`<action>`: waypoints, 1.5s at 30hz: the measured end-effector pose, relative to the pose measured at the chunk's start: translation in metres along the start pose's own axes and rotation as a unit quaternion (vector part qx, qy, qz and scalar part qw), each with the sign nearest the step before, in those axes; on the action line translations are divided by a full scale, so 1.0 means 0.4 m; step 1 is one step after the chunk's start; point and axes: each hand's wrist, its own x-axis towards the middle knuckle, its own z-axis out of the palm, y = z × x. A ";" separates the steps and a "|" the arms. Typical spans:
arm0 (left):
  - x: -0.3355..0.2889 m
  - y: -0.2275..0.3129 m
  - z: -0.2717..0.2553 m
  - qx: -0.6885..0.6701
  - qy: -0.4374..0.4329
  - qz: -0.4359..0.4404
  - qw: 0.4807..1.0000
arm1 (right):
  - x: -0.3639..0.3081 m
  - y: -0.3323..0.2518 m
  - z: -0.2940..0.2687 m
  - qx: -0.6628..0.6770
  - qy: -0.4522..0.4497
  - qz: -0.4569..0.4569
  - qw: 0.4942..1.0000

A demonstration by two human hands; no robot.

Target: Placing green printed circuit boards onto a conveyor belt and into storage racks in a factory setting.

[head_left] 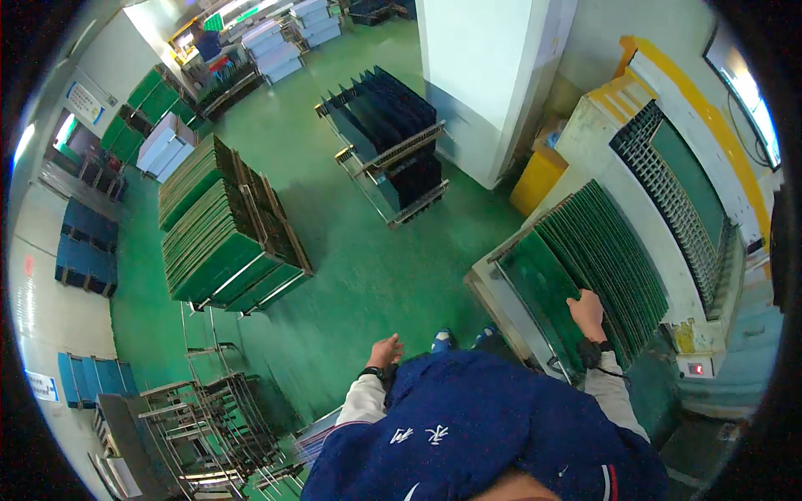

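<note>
Fingers (585, 298) of right hand (588, 313) curled over top edge of front thin green rectangular circuit panel (535, 280), gripping it, black band at wrist. Left hand (386, 351) hanging free over green floor (359, 275), fingers loose and half-curled, holding nothing, black watch at wrist. Gripped panel standing on edge at near end of long row of identical green panels (618, 259), all packed upright in pale metal slotted rack (493, 288) just right of body. Panel faces leaning slightly, front face turned toward lower left; long axis of gripped panel running from upper left to lower right, row itself receding to upper right. Lower edge of gripped panel hidden behind rack frame and dark blue jacket (484, 434). Behind row, cream machine with black grid conveyor (668, 179), far end cut off by dark rim. On floor to left, wheeled cart loaded with slanted stacks of green boards (225, 234); further back, second cart holding dark navy upright sheets (384, 134). Lower left, bare metal wire racks (209, 434), contents hard to make out. Blue shoe tips (443, 340) just visible above jacket. Distant stacks at top left too small to identify.
</note>
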 end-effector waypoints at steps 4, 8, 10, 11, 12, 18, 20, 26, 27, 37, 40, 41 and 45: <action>0.010 -0.008 0.004 -0.017 0.012 -0.004 1.000 | -0.010 -0.014 -0.009 0.011 0.002 -0.007 1.000; -0.003 0.011 0.031 -0.012 0.014 0.008 1.000 | -0.010 0.003 -0.005 0.005 0.003 -0.007 1.000; -0.002 0.012 0.035 -0.005 0.016 0.005 1.000 | -0.010 0.012 0.011 0.011 0.050 -0.049 0.998; 0.000 0.013 0.039 0.000 0.019 0.005 1.000 | -0.012 0.010 0.010 0.006 0.035 -0.045 0.998; 0.001 0.013 0.043 0.006 0.022 0.004 1.000 | -0.016 0.004 0.015 0.002 0.020 -0.040 0.999; 0.002 0.026 0.074 0.028 0.001 0.011 1.000 | -0.031 0.038 0.057 0.002 0.001 -0.079 0.997; -0.003 0.032 0.081 0.027 0.003 0.014 1.000 | -0.033 0.043 0.051 0.004 -0.020 -0.097 0.995; -0.045 0.062 0.106 0.042 -0.005 0.026 0.999 | -0.105 0.014 -0.139 0.007 0.000 -0.141 0.990; -0.046 0.066 0.112 0.055 -0.007 0.020 0.998 | -0.118 0.016 -0.195 0.012 0.012 -0.151 0.988; 0.002 0.092 0.186 0.068 -0.023 -0.009 0.997 | -0.211 0.217 -0.611 0.394 0.135 0.042 0.908; 0.020 0.130 0.227 0.092 -0.053 0.004 0.994 | -0.197 0.323 -0.620 0.641 0.232 0.027 0.731; 0.025 0.139 0.234 0.086 -0.060 0.002 0.994 | -0.178 0.347 -0.614 0.673 0.263 0.018 0.691; 0.042 0.173 0.286 0.090 -0.051 0.003 0.995 | -0.082 0.467 -0.521 0.756 0.280 -0.042 0.589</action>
